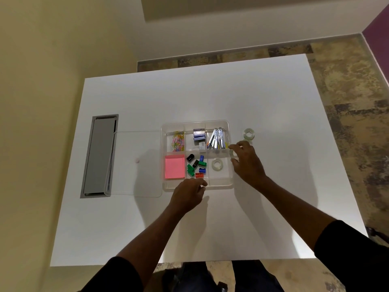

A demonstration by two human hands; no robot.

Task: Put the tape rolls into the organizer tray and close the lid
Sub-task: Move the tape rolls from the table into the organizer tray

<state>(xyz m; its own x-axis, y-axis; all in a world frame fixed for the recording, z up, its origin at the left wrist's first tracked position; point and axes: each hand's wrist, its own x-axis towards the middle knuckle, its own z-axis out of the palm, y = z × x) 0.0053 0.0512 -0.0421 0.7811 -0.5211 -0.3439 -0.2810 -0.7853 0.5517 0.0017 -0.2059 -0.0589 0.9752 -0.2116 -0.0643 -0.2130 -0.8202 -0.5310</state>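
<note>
- The white table (210, 98) bears everything within easy reach of both arms.
- The clear lid (136, 144) lies flat just left of the organizer tray (219, 185), hinged open so the compartments are free for loading.
- The left hand (188, 197) rests at the tray's near rim, fingers curled loosely and pinching nothing, probably steadying it.
- The right hand (246, 163) is at the tray's right wall, thumb and fingers pinching a clear tape roll (233, 155), likely bound for the near-right compartment.
- One tape roll (217, 164) lies in that compartment already.
- Another roll (249, 134) waits on the table beyond the right hand, outside the tray.
</note>
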